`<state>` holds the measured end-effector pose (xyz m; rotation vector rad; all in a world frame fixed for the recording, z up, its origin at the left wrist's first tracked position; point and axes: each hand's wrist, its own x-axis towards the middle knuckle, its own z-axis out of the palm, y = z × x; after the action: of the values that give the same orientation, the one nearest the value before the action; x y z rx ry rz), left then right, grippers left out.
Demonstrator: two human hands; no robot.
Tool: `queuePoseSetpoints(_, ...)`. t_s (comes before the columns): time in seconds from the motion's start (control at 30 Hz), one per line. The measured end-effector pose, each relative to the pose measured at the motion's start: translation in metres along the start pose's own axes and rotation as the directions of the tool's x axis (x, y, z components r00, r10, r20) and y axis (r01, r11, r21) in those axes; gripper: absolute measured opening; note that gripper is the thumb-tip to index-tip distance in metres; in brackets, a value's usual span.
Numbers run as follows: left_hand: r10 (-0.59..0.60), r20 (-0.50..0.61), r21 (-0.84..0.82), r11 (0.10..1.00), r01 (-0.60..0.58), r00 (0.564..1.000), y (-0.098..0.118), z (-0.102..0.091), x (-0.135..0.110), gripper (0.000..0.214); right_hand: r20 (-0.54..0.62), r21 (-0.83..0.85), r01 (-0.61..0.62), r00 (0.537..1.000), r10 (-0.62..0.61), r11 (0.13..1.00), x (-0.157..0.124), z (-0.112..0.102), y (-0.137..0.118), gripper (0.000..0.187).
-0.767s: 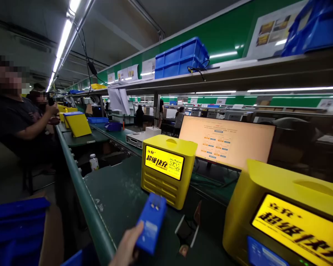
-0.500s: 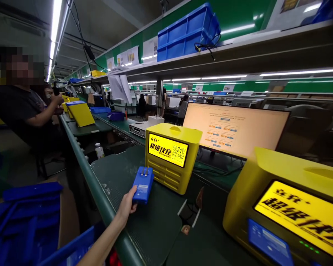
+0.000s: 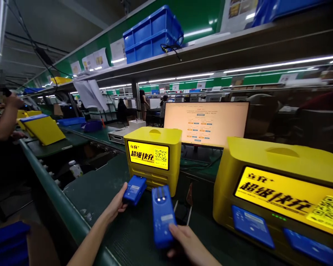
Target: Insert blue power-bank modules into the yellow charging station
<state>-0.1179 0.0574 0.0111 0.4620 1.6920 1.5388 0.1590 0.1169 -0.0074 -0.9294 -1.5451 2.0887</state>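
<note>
At far left, a co-worker's arm [image 3: 4, 122] extends over the desk [image 3: 100, 184], beside a tilted yellow panel [image 3: 43, 129]. A small white bottle [image 3: 75, 169] stands in a recess of the desk. The left hand [image 3: 117, 203] has its fingers closed around a blue power bank [image 3: 134, 189], whose far end sits at the lower front of the near yellow charging cabinet [image 3: 152, 157]. The right hand [image 3: 187, 242] grips a second blue power bank [image 3: 162, 216], upright, contacts facing up, above the desk. Behind stands a lit monitor [image 3: 205, 123]. At right sits a larger yellow charging cabinet [image 3: 277, 195] with blue units [image 3: 251, 225] seated in its slots. Blue crates [image 3: 152, 35] rest on the upper shelf.
</note>
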Motion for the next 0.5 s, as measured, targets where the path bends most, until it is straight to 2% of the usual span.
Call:
queuePoseSetpoints(0.03,0.015,-0.031,0.006,1.0,-0.015,0.999,0.0,0.003,0.005,0.066,0.035,0.133,0.024,0.999,-0.029,0.991,0.016,0.017,0.0,0.063)
queuePoseSetpoints(0.1,0.052,-0.103,0.008,0.999,-0.051,0.993,-0.002,0.008,0.012,0.071,-0.03,0.337,0.055,0.998,-0.048,0.94,0.037,0.047,0.007,0.069)
queuePoseSetpoints(0.17,0.081,-0.165,0.007,0.997,-0.081,0.983,-0.007,0.011,0.013,0.073,-0.172,0.442,0.104,0.985,-0.029,0.891,0.047,0.07,0.018,0.074)
queuePoseSetpoints(0.23,0.103,-0.205,-0.004,0.994,-0.106,0.973,-0.015,0.013,0.009,0.074,-0.239,0.481,0.144,0.971,-0.029,0.865,0.054,0.087,0.028,0.077)
queuePoseSetpoints(0.37,0.069,-0.18,-0.115,0.989,-0.09,0.981,-0.03,0.017,-0.004,0.071,-0.249,0.437,0.189,0.965,-0.084,0.879,0.063,0.1,0.031,0.083)
queuePoseSetpoints(0.5,0.037,-0.148,-0.251,0.965,-0.073,0.988,-0.027,0.025,-0.007,0.067,-0.243,0.411,0.172,0.967,-0.075,0.895,0.065,0.094,0.027,0.084)
